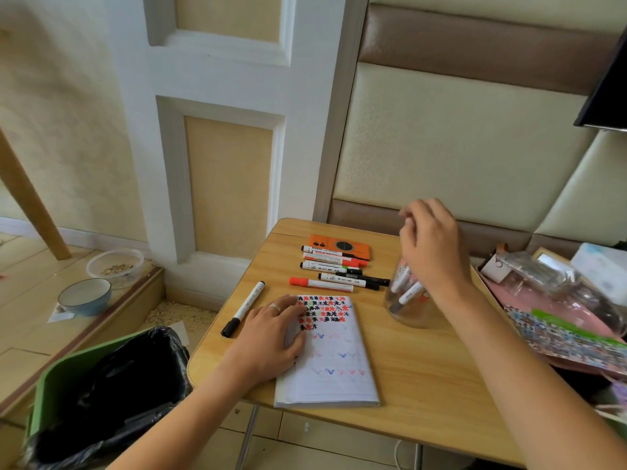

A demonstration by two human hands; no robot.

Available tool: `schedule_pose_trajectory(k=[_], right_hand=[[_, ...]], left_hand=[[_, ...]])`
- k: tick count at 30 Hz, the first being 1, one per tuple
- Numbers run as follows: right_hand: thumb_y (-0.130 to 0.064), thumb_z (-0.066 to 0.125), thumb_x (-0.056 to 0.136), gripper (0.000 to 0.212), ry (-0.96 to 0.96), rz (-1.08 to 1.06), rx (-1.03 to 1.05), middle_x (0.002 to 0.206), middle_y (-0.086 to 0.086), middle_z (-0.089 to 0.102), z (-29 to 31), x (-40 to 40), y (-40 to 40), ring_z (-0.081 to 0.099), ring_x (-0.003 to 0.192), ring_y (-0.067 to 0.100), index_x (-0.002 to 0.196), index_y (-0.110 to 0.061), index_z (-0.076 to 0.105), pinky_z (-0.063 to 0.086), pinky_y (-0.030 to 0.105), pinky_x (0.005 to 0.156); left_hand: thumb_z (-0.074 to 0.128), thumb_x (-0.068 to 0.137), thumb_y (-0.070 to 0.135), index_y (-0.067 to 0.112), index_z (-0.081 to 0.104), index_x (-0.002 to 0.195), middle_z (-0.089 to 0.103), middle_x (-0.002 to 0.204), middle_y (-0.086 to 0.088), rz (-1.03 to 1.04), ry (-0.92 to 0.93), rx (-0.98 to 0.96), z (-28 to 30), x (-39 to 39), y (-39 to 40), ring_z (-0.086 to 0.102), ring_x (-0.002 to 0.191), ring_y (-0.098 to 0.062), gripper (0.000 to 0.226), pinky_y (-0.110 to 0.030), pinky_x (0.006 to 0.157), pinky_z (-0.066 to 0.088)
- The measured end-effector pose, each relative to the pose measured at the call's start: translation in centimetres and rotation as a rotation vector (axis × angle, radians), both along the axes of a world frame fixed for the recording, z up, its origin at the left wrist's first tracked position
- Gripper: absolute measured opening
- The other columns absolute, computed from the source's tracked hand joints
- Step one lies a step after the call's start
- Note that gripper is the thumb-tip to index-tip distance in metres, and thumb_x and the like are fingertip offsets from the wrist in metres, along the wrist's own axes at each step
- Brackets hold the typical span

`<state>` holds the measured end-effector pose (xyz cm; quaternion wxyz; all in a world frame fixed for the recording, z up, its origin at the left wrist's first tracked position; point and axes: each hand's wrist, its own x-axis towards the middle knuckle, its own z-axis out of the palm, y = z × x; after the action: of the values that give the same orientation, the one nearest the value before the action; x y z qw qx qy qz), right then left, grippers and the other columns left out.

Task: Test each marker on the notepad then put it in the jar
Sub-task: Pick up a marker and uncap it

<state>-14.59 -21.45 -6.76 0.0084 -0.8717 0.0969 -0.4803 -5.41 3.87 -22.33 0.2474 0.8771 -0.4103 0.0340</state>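
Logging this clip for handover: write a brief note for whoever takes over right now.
Left hand: flat on the notepad, steadying it, holding nothing.
Right hand: above the jar, fingers loosely curled, apparently empty.
Done: several markers stand in the jar; the notepad's top rows carry red and black test marks.
Left: five markers in a group behind the notepad, and one black-capped marker lying left of it. Each needs testing, then goes in the jar.
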Motion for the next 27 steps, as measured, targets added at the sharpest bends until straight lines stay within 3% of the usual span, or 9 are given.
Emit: schedule_pose_trajectory(k=[3, 6, 11, 19, 24, 27], right_hand=[[-0.003, 0.056, 0.098, 0.014, 0.155, 0.143, 0.055, 0.098, 0.002, 0.065, -1.4, 1.6, 1.9, 0.058, 0.081, 0.013, 0.100, -0.010, 0.069, 0.043, 0.015, 0.066], [-0.010, 0.054, 0.102, 0.018, 0.434, 0.200, 0.144, 0.110, -0.002, 0.067, -4.1, 4.2, 2.7, 0.062, 0.097, 0.012, 0.109, -0.014, 0.071, 0.055, 0.028, 0.087], [-0.014, 0.057, 0.102, 0.022, 0.625, 0.148, 0.218, 0.123, -0.002, 0.067, -8.3, 7.7, 3.8, 0.062, 0.112, 0.017, 0.118, -0.017, 0.072, 0.055, 0.036, 0.095], [-0.030, 0.063, 0.102, 0.024, 0.702, 0.118, 0.124, 0.120, -0.001, 0.068, -11.7, 10.6, 5.1, 0.054, 0.119, 0.021, 0.121, -0.021, 0.073, 0.046, 0.036, 0.098], [-0.027, 0.059, 0.101, 0.020, 0.643, 0.146, 0.096, 0.111, -0.001, 0.068, -11.5, 10.3, 5.5, 0.055, 0.110, 0.020, 0.113, -0.018, 0.071, 0.048, 0.034, 0.092], [-0.023, 0.057, 0.100, 0.012, 0.551, 0.204, 0.074, 0.105, -0.004, 0.063, -10.7, 8.3, 6.5, 0.057, 0.100, 0.016, 0.108, -0.018, 0.063, 0.050, 0.031, 0.084]], left_hand=[[0.044, 0.099, 0.043, 0.044, 0.040, 0.150, 0.028, 0.162, 0.020, -0.080, -0.049, -0.025, 0.3, -0.1, 0.0, 0.024, 0.149, -0.004, 0.051, -0.033, 0.120, 0.011], [0.042, 0.099, 0.040, 0.042, 0.041, 0.148, 0.036, 0.158, 0.019, -0.097, -0.037, -0.011, 0.5, -0.1, 0.0, 0.031, 0.146, -0.002, 0.049, -0.032, 0.121, 0.013], [0.045, 0.099, 0.037, 0.037, 0.040, 0.147, 0.051, 0.147, 0.011, -0.063, -0.007, -0.016, 0.7, -0.2, -0.1, 0.045, 0.133, -0.009, 0.048, -0.032, 0.119, 0.016], [0.047, 0.100, 0.041, 0.034, 0.036, 0.146, 0.052, 0.142, 0.009, -0.055, 0.027, -0.058, 0.6, 0.0, -0.2, 0.044, 0.129, -0.011, 0.047, -0.031, 0.117, 0.020], [0.053, 0.096, 0.059, 0.035, 0.028, 0.151, 0.029, 0.151, 0.012, -0.016, 0.017, -0.151, 0.1, 0.2, -0.3, 0.031, 0.136, -0.011, 0.065, -0.035, 0.117, 0.027], [0.058, 0.091, 0.060, 0.029, 0.010, 0.158, 0.011, 0.157, 0.011, 0.001, -0.017, -0.185, -0.3, 0.2, -0.2, 0.011, 0.147, -0.013, 0.087, -0.037, 0.122, 0.017]])
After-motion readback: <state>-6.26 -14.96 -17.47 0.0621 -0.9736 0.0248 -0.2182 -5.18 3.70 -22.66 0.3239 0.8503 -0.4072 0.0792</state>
